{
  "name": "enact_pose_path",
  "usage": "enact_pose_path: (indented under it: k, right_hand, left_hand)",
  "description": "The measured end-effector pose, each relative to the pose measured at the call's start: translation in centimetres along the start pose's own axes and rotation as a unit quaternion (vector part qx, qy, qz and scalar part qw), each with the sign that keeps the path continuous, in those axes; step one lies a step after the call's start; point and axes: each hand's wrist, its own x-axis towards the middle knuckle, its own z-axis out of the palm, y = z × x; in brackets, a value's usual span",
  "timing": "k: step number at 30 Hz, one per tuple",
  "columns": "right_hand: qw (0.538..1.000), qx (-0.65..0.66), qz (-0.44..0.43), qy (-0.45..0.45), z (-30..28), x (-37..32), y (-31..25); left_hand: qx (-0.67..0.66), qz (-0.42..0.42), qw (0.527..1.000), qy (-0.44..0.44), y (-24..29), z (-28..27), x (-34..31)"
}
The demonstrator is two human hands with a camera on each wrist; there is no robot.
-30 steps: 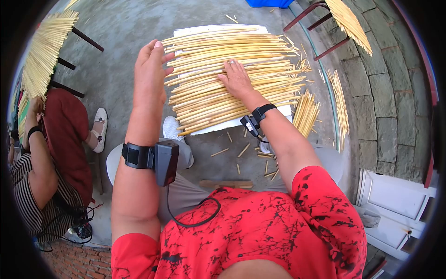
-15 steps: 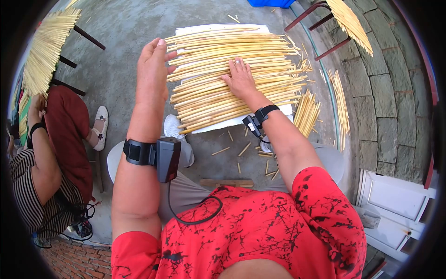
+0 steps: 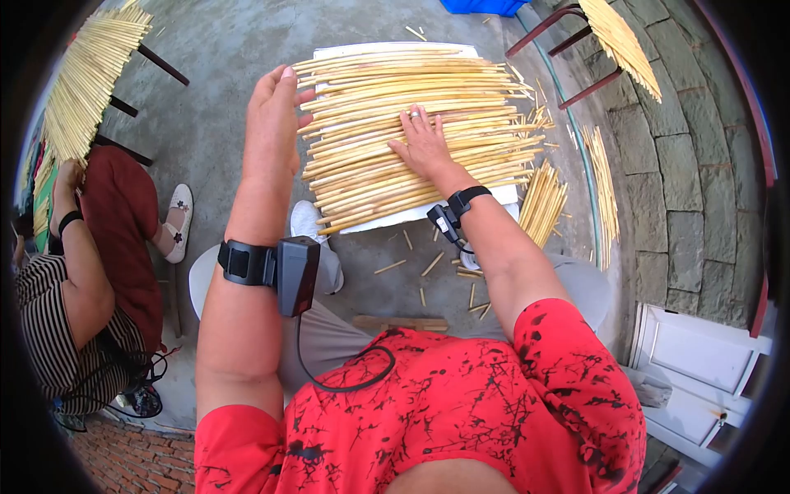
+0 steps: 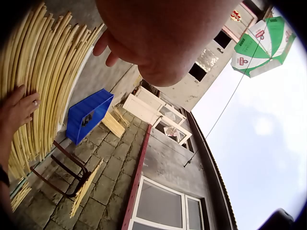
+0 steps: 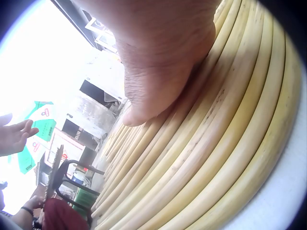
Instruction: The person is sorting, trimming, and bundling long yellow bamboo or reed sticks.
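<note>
Many pale yellow sticks (image 3: 362, 177) lie side by side across a white board (image 3: 403, 219). My right hand (image 3: 426, 148) rests flat on the middle of them with its fingers spread; in the right wrist view the thumb side of that hand (image 5: 158, 72) touches the sticks (image 5: 211, 143). At the left ends of the sticks my left hand (image 3: 271, 115) stands on edge, fingers extended and its fingertips against or close beside the ends. The left wrist view shows the heel of the left hand (image 4: 158, 38) above and beside the row of sticks (image 4: 48, 72).
A small stick bundle (image 3: 543, 202) and scattered short pieces lie right of the board and below it. At the left, another person in a striped top (image 3: 49, 329) sits by a stick mat (image 3: 95, 78). A second mat (image 3: 623, 45) and a blue crate (image 3: 485, 6) are farther off.
My right hand has shifted slightly over the sticks, and its fingers have changed their spread a little. The left hand has moved slightly right and up, staying by the stick ends.
</note>
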Motion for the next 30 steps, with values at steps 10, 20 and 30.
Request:
enact_pose_path:
  k: [10,20,30]
  right_hand:
    - [0.999,-0.012,-0.045,0.016,0.6,-4.3,0.3]
    - [1.0,-0.005,0.005,-0.024,0.0,-2.6,-0.4]
    - [0.998,-0.005,-0.047,0.039,1.1,-6.7,0.4]
  left_hand:
    - [-0.012,0.001,1.0,-0.006,0.1,-0.1,-0.2]
    - [0.003,0.006,1.0,-0.002,-0.1,0.2,-0.3]
    - [-0.007,-0.007,1.0,-0.01,0.0,0.1,-0.3]
